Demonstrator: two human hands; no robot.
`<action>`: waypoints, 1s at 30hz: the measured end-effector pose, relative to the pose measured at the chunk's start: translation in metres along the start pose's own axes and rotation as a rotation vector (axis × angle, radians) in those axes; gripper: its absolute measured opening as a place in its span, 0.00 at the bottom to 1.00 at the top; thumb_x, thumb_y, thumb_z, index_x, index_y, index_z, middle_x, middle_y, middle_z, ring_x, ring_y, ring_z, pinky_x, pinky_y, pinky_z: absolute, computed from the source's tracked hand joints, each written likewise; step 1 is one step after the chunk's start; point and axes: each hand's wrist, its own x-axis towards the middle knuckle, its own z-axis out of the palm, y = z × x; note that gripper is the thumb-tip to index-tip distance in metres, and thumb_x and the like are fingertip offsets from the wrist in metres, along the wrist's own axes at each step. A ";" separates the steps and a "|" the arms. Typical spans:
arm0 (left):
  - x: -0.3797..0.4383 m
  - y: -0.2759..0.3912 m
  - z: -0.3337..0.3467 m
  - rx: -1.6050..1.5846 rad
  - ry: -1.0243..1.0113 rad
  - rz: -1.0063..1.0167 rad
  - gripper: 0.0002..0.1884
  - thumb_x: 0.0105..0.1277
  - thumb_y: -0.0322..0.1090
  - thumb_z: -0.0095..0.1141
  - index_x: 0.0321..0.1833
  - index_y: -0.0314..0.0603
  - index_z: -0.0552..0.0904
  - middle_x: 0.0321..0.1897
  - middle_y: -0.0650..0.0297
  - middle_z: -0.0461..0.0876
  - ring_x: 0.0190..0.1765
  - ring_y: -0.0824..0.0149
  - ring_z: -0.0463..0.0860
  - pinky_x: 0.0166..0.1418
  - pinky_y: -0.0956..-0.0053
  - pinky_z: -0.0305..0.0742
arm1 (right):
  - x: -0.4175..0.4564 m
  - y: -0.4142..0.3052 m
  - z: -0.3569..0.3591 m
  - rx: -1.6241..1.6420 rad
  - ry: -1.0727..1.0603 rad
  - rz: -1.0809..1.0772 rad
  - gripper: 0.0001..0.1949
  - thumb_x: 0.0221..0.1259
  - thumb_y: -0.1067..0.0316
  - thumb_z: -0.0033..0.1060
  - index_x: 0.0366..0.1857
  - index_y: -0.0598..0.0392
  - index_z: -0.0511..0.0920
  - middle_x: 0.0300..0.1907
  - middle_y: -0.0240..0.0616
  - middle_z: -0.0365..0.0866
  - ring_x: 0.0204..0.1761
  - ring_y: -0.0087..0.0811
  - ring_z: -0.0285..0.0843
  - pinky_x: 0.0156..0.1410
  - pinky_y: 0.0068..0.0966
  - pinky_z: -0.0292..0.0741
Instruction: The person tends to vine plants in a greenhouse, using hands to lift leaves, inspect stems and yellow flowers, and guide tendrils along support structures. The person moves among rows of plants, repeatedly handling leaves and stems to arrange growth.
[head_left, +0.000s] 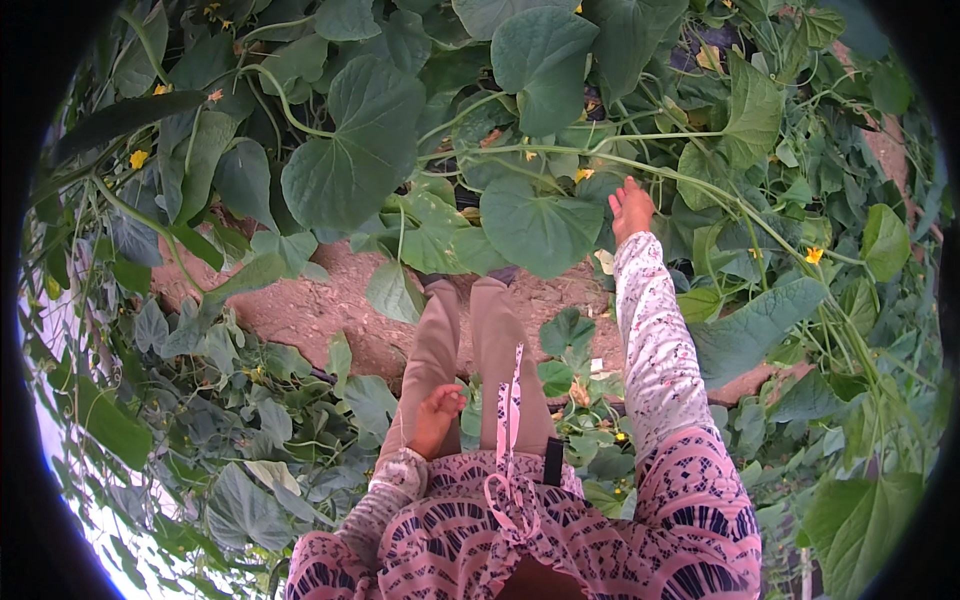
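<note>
My right hand reaches out among the leaves of cucumber vines, close beside a broad green leaf and below a long pale-green stem. A yellow flower lies just left of its fingertips. The fingers are partly spread, and whether they touch a leaf or stem cannot be told. My left hand is held low in front of my thigh, fingers loosely curled, with nothing seen in it. A dark green cucumber hangs at the upper left, far from both hands.
Dense vines with large leaves cross the view ahead, and more foliage grows low at the left. Reddish bare soil lies around my feet. Long stems run across the right side, near my sleeve. A large leaf touches or overlaps that sleeve's edge.
</note>
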 end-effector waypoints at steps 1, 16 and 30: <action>-0.003 0.002 -0.001 0.022 0.016 0.004 0.12 0.71 0.38 0.47 0.50 0.39 0.77 0.35 0.66 0.81 0.39 0.75 0.79 0.43 0.81 0.73 | -0.002 0.010 0.001 0.063 0.033 0.029 0.16 0.63 0.64 0.56 0.50 0.59 0.69 0.47 0.40 0.75 0.54 0.37 0.72 0.54 0.34 0.74; -0.005 0.018 -0.034 0.435 0.312 0.131 0.07 0.69 0.30 0.48 0.44 0.36 0.79 0.25 0.65 0.78 0.25 0.75 0.76 0.32 0.80 0.73 | 0.028 0.072 0.111 0.161 -0.769 0.646 0.34 0.48 0.28 0.56 0.43 0.51 0.74 0.27 0.27 0.73 0.26 0.21 0.69 0.29 0.17 0.66; 0.001 0.027 -0.050 0.353 0.295 0.111 0.06 0.69 0.28 0.48 0.43 0.36 0.78 0.24 0.67 0.76 0.24 0.77 0.74 0.30 0.81 0.71 | 0.026 0.053 0.117 0.135 -1.020 0.804 0.12 0.65 0.67 0.54 0.46 0.65 0.72 0.33 0.34 0.78 0.25 0.14 0.73 0.29 0.09 0.73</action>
